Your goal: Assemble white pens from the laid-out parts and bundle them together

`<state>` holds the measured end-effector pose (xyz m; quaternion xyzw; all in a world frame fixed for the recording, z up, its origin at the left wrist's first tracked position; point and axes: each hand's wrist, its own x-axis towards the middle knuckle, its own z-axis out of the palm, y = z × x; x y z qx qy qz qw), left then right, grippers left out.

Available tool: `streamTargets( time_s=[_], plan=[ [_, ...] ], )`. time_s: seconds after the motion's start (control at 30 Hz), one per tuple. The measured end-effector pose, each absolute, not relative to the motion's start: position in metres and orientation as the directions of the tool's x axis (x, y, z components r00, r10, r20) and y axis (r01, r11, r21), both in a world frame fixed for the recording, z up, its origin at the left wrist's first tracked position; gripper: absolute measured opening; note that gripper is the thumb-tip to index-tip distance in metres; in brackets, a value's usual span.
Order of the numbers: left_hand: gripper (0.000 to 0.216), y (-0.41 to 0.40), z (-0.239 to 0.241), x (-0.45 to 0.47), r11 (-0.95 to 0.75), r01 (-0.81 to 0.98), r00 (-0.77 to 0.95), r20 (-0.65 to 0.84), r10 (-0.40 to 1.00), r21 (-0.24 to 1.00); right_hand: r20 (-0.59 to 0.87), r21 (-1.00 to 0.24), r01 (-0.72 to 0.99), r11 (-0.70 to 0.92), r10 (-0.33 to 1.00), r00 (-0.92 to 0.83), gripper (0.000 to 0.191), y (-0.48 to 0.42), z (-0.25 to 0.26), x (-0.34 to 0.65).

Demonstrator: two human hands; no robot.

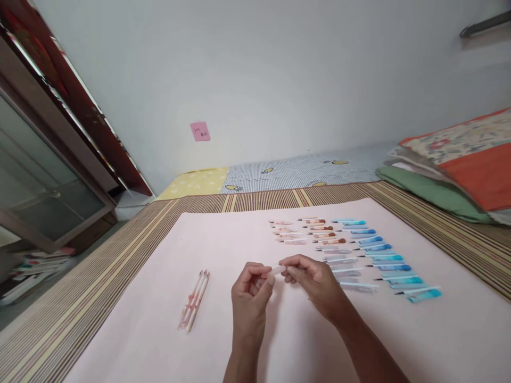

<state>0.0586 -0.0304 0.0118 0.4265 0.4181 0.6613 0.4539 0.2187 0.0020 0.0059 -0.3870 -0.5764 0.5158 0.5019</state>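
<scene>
My left hand (251,295) and my right hand (313,279) meet over the pink sheet, with a pale, translucent pen (276,270) between their fingertips. My left thumb and fingers pinch one end, where a little pink shows. The fingertips of my right hand close on the other end, hiding part of it. Left of my hands, several pink-and-white pens (195,303) lie side by side. To the right are rows of pen barrels with slim dark-tipped refills: pink (285,232), brown-ended (324,229), grey (345,260) and blue (399,266).
The large pink sheet (159,276) covers much of a striped mat (120,260). Folded bedding (471,170) is stacked at the right, and a checked cloth (279,173) runs along the wall. A pink note (200,131) is stuck on the wall. A glass-fronted cabinet (43,175) stands at left.
</scene>
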Motion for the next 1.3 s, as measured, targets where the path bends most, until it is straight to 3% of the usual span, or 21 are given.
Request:
streamTargets(
  time_s=[0.33,0.73,0.9,1.0,1.13,1.3],
  plan=[
    [0.028,-0.032,0.012,0.061,-0.126,-0.368,-0.207,0.051,0.977,0.921,0.206,-0.977,-0.077,0.197,0.971,-0.121,0.021,-0.006,0.019,0.220],
    [0.026,-0.031,0.013,0.061,-0.019,-0.568,-0.057,-0.016,0.998,0.823,0.447,-0.857,0.240,0.456,0.890,-0.092,0.017,-0.022,0.048,0.214],
    [0.028,-0.031,0.016,0.066,0.010,-0.603,-0.018,-0.027,0.999,0.797,0.368,-0.901,0.214,0.378,0.926,-0.087,0.019,-0.020,0.043,0.216],
    [0.026,-0.025,0.005,0.062,0.021,-0.491,-0.099,-0.080,0.992,0.871,0.262,-0.937,0.210,0.280,0.959,-0.112,0.021,-0.012,0.030,0.219],
    [0.016,-0.017,-0.018,0.046,0.076,-0.082,-0.220,-0.093,0.971,0.994,0.154,-0.952,0.249,0.175,0.983,-0.104,0.024,0.003,0.007,0.226],
    [0.009,-0.018,-0.027,0.035,0.055,0.382,-0.240,0.042,0.970,0.923,0.120,-0.963,0.237,0.130,0.991,-0.057,0.023,0.012,-0.005,0.232]
  ],
)
